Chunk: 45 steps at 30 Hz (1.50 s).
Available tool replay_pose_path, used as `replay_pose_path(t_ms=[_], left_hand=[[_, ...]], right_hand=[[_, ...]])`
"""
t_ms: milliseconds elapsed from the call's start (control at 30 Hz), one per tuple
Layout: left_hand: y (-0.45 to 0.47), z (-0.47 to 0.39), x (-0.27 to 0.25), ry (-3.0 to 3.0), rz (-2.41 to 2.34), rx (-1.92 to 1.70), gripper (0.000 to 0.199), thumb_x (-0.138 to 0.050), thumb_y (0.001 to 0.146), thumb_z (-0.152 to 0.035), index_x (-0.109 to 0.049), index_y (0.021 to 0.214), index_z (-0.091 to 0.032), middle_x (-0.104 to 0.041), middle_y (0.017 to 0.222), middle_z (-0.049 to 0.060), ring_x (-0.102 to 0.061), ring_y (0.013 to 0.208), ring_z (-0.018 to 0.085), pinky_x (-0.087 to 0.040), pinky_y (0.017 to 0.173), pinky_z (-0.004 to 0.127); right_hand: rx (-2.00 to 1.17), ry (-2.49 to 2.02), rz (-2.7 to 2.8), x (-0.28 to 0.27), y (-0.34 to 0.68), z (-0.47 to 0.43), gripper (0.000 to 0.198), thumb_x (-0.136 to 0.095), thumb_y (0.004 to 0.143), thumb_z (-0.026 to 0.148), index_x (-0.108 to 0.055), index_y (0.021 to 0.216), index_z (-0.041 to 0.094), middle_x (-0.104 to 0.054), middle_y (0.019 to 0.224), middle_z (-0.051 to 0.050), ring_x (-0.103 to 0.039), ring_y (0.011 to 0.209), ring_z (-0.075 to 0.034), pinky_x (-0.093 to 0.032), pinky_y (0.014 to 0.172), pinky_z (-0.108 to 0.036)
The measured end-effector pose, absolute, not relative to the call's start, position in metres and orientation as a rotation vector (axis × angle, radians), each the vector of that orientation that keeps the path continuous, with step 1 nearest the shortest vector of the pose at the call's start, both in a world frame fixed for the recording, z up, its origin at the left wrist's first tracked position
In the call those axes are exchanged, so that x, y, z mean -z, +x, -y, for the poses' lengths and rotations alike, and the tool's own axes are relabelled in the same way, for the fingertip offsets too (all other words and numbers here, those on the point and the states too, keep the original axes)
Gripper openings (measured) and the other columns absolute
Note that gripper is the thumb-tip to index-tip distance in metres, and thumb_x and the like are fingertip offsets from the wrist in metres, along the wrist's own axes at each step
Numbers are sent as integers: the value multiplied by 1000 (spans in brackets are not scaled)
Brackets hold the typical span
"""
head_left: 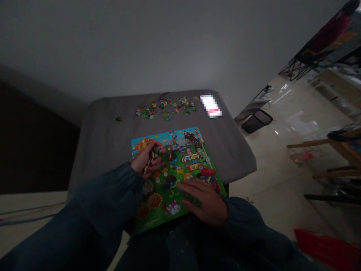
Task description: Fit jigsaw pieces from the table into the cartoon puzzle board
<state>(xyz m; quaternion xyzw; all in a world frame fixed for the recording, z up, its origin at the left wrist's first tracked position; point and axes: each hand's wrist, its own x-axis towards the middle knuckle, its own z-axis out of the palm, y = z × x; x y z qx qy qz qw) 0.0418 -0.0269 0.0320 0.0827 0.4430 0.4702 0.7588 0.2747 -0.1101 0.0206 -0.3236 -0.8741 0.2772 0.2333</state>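
A colourful cartoon jigsaw puzzle board (175,195), with a blue top and green ground, rests at the front of the grey-covered table and juts past its edge toward my body. Over its upper left part is my left hand (145,160), fingers curled around what look like several puzzle pieces (148,162). The pieces are partly hidden by the fingers. My right hand (205,201) lies across the lower right of the board, fingers stretched out, holding nothing I can see. Beyond the board, loose puzzle pieces (146,111) form a spread-out heap.
A single piece (117,119) lies apart on the left of the grey tabletop (98,143). A lit phone (211,106) is at the back right corner. The wall (158,49) stands behind the table. On the floor to the right are a dark bin (257,121) and wooden furniture (335,150).
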Motion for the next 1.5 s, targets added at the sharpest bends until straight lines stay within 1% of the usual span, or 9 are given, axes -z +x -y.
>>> replay_pose_path(t_ms=[100,300,467,533,700,833,933,1300,1500], left_hand=[[78,40,-38,147,-1015,-974,15,-44,93,-30,-53,89,-18,-54,69,-2,-34,31,4,-19,24,12],[113,52,-51,43,-1065,-925,17,-37,93,-29,-51,95,-19,-57,75,-1,-48,40,8,-36,32,18],[119,55,-56,8,-1075,-954,17,-39,90,-25,-53,96,-20,-59,77,0,-54,45,12,-43,37,23],[120,56,-58,-1,-1063,-978,17,-39,89,-23,-54,96,-19,-59,78,1,-58,51,14,-47,43,25],[123,62,-59,9,-1024,-1042,21,-48,78,-15,-56,97,-19,-60,80,1,-61,63,13,-52,58,25],[120,66,-54,60,-1034,-1056,48,-54,58,2,-56,99,-23,-63,87,-1,-64,71,14,-53,62,25],[114,66,-49,155,-1022,-1055,58,-54,53,9,-58,100,-24,-63,91,-1,-64,72,13,-50,55,21],[33,48,-21,465,-1071,-1266,47,-70,64,4,-60,103,-20,-68,98,4,-67,93,16,-57,74,19],[-30,36,-9,446,-1156,-1381,40,-67,67,9,-62,95,-20,-72,84,-1,-69,73,11,-58,66,15]], right_hand=[[-815,-958,2308,-29,265,106,47,-51,94,32,-45,139,20,-63,111,-9,-58,101,-19,-50,89,-34],[-937,-884,2227,-22,263,105,42,-53,92,28,-51,133,21,-61,120,-9,-57,109,-20,-49,94,-34],[-1087,-910,2044,-16,270,104,53,-55,89,24,-39,140,21,-64,111,-7,-62,80,-14,-53,80,-31],[-1085,-916,2018,-16,271,103,53,-55,90,24,-39,140,20,-65,110,-8,-62,80,-14,-53,80,-31],[-1046,-939,1976,-19,271,99,27,-56,89,23,-61,114,19,-66,105,-8,-63,91,-16,-52,81,-28],[-1129,-991,1866,-20,272,98,12,-56,87,20,-64,95,19,-67,84,-3,-63,74,-13,-51,69,-24],[-1224,-1040,1814,-19,274,99,9,-56,87,21,-63,92,19,-67,80,-1,-63,71,-12,-51,68,-23],[-1450,-1100,1648,-4,275,103,13,-58,85,22,-56,98,19,-67,81,-2,-66,73,-13,-54,66,-25],[-1515,-1116,1656,-31,300,96,12,-60,85,22,-52,94,20,-65,81,-1,-65,70,-11,-54,62,-23]])
